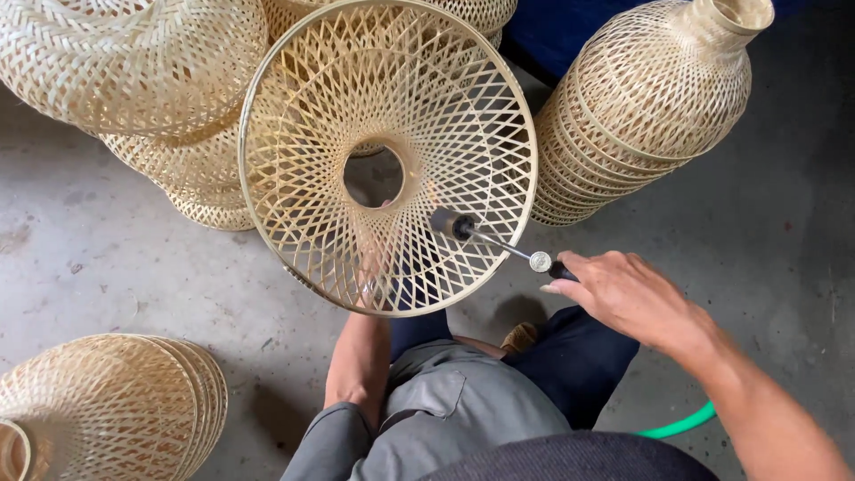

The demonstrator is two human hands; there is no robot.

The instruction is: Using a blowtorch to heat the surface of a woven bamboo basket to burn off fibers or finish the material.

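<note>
Bamboo lattice is filling the middle of the head view: a round woven lampshade [389, 156] is being held up on edge over the concrete floor [98, 267], its wide rim facing the camera and its small centre hole showing the floor behind. The right hand [623, 298] is closing its fingers around the dark grip of a slim metal torch wand [490, 239], whose nozzle is sitting just in front of the weave to the lower right of the hole; a faint shimmer beside the nozzle may be flame, though I cannot tell for sure. The left hand is hiding behind the shade's lower rim, only its forearm [359, 365] showing, so I cannot tell how it is gripping, though it is probably carrying the shade. If the nozzle is lingering on one spot, the thin strips could be scorching or catching, and heat could be passing through the open weave toward the hidden fingers. A slipping grip would be letting the rim roll against the neighbouring shades. Room is looking tight above: a stack of nested shades [641, 116] is lying near the rim on the right, and another pile [151, 98] is touching or overlapping it on the left. A third stack [107, 410] is sitting well apart at lower left. A green hose [681, 423] is trailing behind the right arm, where it could be snagging.
</note>
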